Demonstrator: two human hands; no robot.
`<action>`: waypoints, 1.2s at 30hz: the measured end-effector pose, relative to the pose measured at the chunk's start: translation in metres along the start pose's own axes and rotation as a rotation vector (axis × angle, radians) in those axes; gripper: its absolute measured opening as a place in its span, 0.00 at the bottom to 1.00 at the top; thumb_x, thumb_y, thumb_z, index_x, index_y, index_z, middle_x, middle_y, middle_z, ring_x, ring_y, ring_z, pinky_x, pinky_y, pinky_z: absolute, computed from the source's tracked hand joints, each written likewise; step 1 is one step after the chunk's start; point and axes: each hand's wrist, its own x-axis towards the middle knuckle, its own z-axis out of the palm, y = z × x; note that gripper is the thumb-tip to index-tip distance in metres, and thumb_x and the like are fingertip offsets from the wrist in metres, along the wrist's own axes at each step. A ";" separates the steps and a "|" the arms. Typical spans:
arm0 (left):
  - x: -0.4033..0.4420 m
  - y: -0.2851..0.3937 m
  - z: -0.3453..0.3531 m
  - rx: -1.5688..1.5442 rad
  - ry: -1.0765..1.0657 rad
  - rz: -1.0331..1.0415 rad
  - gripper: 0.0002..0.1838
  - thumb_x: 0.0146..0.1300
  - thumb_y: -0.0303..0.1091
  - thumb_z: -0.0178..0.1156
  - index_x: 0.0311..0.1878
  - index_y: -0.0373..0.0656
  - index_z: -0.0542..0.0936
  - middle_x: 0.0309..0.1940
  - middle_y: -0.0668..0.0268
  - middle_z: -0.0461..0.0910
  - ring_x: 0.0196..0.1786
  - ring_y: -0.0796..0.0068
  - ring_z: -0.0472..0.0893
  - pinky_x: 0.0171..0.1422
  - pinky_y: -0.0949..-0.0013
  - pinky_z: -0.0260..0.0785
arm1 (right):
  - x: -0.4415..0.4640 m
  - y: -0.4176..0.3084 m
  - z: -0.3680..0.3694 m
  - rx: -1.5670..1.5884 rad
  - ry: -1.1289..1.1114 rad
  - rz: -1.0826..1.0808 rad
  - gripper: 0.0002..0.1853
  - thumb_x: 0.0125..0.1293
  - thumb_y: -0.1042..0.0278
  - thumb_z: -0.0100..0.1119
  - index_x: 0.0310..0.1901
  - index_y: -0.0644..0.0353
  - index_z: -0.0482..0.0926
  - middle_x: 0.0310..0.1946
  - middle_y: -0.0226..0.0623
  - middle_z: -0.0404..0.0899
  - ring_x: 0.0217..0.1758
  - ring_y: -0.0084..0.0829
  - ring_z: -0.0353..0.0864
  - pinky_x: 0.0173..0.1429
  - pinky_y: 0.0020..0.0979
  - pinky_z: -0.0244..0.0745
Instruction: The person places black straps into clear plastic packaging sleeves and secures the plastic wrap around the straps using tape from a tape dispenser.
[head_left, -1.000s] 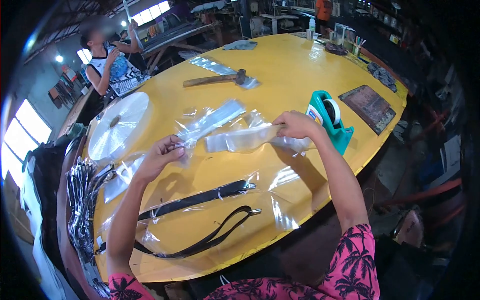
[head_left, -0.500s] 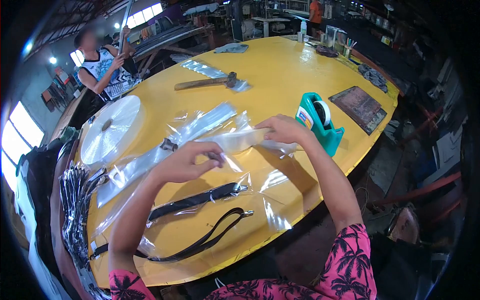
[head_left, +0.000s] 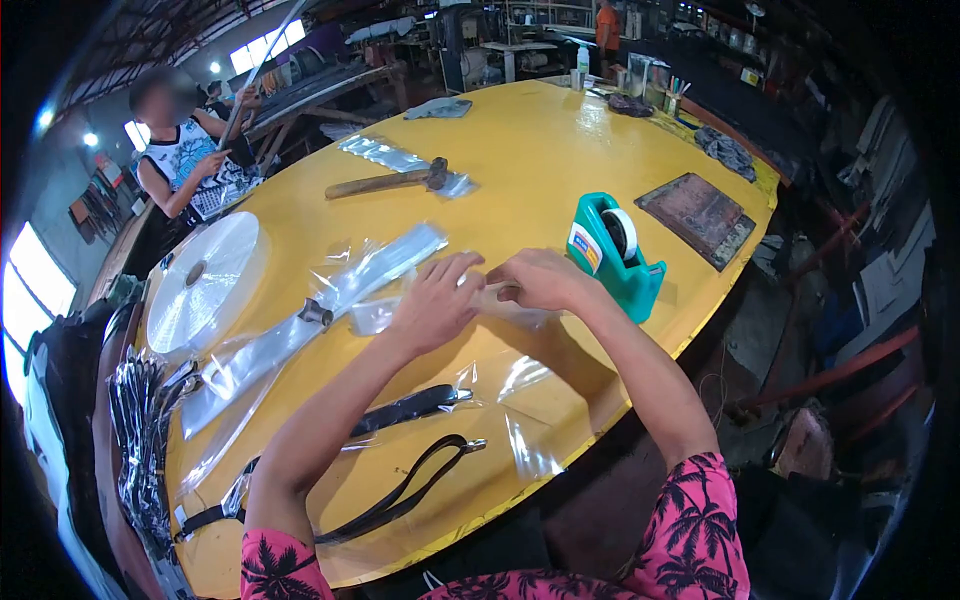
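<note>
Two black straps (head_left: 412,406), one laid straight and one looped, lie nearest on the yellow worktop (head_left: 540,150); a bundle of wrapped straps (head_left: 140,440), not countable, hangs at the left edge. Over the middle, the right hand (head_left: 540,280) is closed in a pinch on one clear plastic strip (head_left: 373,317); the left hand (head_left: 440,300), fingers partly curled, is just beside it, its grip indeterminable. One metal cylinder (head_left: 315,312) rests on clear sleeves (head_left: 390,268), left of the hands. One green tape dispenser (head_left: 642,290) carries one tape roll (head_left: 626,232). Beyond are one large white roll (head_left: 225,290) and one hammer (head_left: 385,183). At the far edge, one cup (head_left: 672,103) contains thin sticks.
</note>
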 end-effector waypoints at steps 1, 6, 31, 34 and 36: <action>0.003 -0.004 0.000 -0.050 0.011 -0.009 0.23 0.62 0.39 0.69 0.57 0.47 0.74 0.59 0.60 0.77 0.66 0.53 0.75 0.73 0.51 0.62 | 0.000 0.000 0.002 -0.012 0.026 -0.033 0.20 0.63 0.67 0.64 0.58 0.44 0.85 0.49 0.46 0.86 0.52 0.49 0.84 0.56 0.46 0.79; 0.007 -0.014 0.008 -0.104 -0.181 -0.064 0.34 0.62 0.42 0.69 0.67 0.44 0.64 0.63 0.58 0.76 0.68 0.56 0.74 0.81 0.47 0.54 | -0.002 -0.007 0.002 -0.110 0.020 -0.048 0.15 0.63 0.65 0.63 0.51 0.50 0.86 0.45 0.46 0.87 0.48 0.51 0.85 0.51 0.47 0.80; -0.039 -0.037 -0.049 0.023 -0.434 -0.404 0.25 0.62 0.52 0.67 0.54 0.43 0.80 0.42 0.53 0.85 0.50 0.47 0.83 0.62 0.48 0.69 | 0.013 -0.011 0.027 -0.045 0.130 -0.089 0.10 0.60 0.68 0.64 0.42 0.58 0.86 0.41 0.44 0.87 0.47 0.48 0.86 0.49 0.48 0.79; -0.033 -0.020 -0.029 0.128 -0.137 -0.202 0.26 0.63 0.51 0.66 0.58 0.43 0.76 0.48 0.52 0.83 0.50 0.48 0.83 0.57 0.48 0.72 | 0.020 -0.011 0.030 -0.063 0.142 -0.087 0.10 0.59 0.69 0.64 0.43 0.58 0.86 0.41 0.44 0.87 0.48 0.48 0.85 0.50 0.47 0.79; -0.021 -0.004 -0.019 0.085 -0.021 -0.177 0.27 0.64 0.50 0.66 0.59 0.44 0.75 0.51 0.52 0.82 0.51 0.48 0.83 0.55 0.49 0.74 | 0.017 -0.013 0.033 -0.061 0.137 -0.084 0.10 0.59 0.68 0.64 0.43 0.58 0.86 0.42 0.44 0.87 0.49 0.48 0.85 0.51 0.47 0.79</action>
